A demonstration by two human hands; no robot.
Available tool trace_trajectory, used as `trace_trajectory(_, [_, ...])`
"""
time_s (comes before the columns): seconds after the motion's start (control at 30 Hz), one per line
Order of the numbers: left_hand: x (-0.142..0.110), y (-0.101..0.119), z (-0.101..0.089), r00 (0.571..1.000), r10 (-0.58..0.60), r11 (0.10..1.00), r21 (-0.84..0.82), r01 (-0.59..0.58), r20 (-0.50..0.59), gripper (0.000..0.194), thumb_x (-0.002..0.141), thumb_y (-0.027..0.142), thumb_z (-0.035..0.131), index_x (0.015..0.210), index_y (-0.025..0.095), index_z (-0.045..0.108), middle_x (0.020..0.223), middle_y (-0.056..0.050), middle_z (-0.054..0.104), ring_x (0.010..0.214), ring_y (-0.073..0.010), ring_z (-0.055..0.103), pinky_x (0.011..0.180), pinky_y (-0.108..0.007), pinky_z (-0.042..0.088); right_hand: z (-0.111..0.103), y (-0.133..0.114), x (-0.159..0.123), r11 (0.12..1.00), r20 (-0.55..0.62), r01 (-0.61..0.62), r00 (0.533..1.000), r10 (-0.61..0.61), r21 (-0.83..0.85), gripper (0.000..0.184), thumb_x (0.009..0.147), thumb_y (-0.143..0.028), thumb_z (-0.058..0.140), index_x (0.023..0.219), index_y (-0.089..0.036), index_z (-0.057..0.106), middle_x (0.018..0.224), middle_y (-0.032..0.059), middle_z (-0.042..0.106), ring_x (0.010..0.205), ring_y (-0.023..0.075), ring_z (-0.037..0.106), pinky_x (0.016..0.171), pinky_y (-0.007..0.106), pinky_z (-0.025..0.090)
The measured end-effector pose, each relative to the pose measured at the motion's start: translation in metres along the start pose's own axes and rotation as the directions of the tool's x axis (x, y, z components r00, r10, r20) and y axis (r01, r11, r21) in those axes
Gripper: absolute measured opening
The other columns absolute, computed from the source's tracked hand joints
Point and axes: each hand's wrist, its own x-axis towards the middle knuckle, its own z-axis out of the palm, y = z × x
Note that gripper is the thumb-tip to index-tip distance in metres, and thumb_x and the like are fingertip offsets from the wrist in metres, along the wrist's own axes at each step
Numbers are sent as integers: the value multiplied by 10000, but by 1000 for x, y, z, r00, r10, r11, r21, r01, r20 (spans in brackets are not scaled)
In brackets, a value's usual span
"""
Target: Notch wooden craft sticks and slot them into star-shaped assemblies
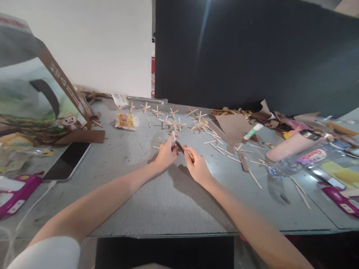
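Note:
Over the middle of the grey table, my left hand (166, 153) pinches a short, pale wooden stick (174, 136) that points upward. My right hand (197, 167) is closed around a slim black-and-yellow tool (181, 147), perhaps a craft knife. Its dark tip reaches the stick by my left fingers; whether it touches cannot be made out. Just beyond the hands lie several star shapes made of crossed sticks (157, 111), some heaped together (199, 125). Loose thin sticks (217, 148) are scattered to the right of them.
At left stand a printed box (30, 93), a phone (67, 161) and a purple device (21, 196). A yellow packet (126, 122) lies behind my left hand. To the right are cardboard scraps (234, 125), a glue stick (253, 131), a pink flask (291, 145) and a clear plastic bottle (283, 167).

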Motion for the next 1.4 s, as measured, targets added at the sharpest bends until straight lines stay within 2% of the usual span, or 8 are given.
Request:
trace_trajectory(0.13, [0, -1, 1, 999, 44, 999, 25, -44, -1, 541, 932, 96, 515, 1464, 187, 472, 693, 45, 694, 562, -101, 639, 584, -198, 476, -8, 1, 2, 1000, 18, 7, 1000, -7, -16, 401, 1071, -484, 404, 1188, -213, 675, 1102, 123, 800, 590, 162, 657, 635, 268, 511])
trace_trajectory(0.33, [-1, 1, 1, 999, 39, 999, 3, -39, -28, 790, 938, 83, 496, 1668, 213, 224, 667, 74, 656, 555, -93, 624, 579, -188, 464, -7, 2, -1, 999, 34, 34, 999, -33, -20, 417, 1082, -423, 399, 1320, -197, 656, 1102, 126, 801, 607, 172, 686, 652, 277, 523])
trace_trajectory(0.57, [3, 1, 0, 999, -33, 999, 26, 32, 3, 649, 855, 13, 467, 1465, 205, 578, 630, 65, 620, 560, -101, 636, 597, -193, 502, -8, -2, -2, 999, 79, -24, 997, 26, -27, 458, 1084, -390, 390, 1398, -172, 643, 1125, 143, 799, 680, 175, 724, 688, 277, 539])
trace_trajectory(0.83, [0, 2, -1, 999, 37, 995, 89, -34, -32, 715, 730, -44, 457, 1364, 209, 670, 618, 66, 619, 604, -101, 633, 664, -198, 513, 0, -23, -12, 988, 75, -87, 992, 97, -127, 452, 1099, -322, 299, 1421, -187, 586, 1326, 171, 742, 836, 225, 787, 751, 322, 577])
trace_trajectory(0.97, [0, 3, 3, 999, -31, 999, -7, 31, -23, 719, 710, -23, 471, 1361, 207, 670, 620, 60, 635, 601, -107, 634, 647, -205, 508, 0, -29, -16, 971, 79, -58, 994, 78, -231, 453, 1093, -269, 294, 1464, -186, 541, 1407, 184, 699, 940, 259, 795, 768, 346, 587])
trace_trajectory(1.17, [2, 4, 6, 976, -214, 953, -210, 217, 36, 663, 761, 45, 520, 1411, 138, 610, 574, 58, 611, 521, -118, 607, 549, -207, 497, 0, -31, -16, 910, 115, -18, 991, 71, -414, 458, 1071, -227, 313, 1463, -152, 539, 1219, 192, 776, 781, 271, 786, 641, 335, 548])
trace_trajectory(1.27, [1, 6, 6, 985, -169, 967, -187, 170, 22, 609, 787, 40, 500, 1365, 166, 644, 590, 52, 616, 540, -108, 612, 559, -195, 495, -4, -35, -15, 884, 125, -7, 989, 73, -468, 468, 1058, -225, 331, 1465, -140, 546, 1063, 179, 806, 748, 269, 779, 620, 321, 529])
trace_trajectory(1.4, [0, 10, 4, 998, -55, 996, -66, 56, 25, 604, 831, 25, 465, 1379, 202, 646, 652, 38, 669, 622, -110, 667, 644, -207, 531, -12, -41, -15, 877, 112, -20, 990, 84, -480, 477, 1065, -224, 304, 1463, -140, 554, 1043, 174, 808, 740, 266, 777, 607, 319, 511])
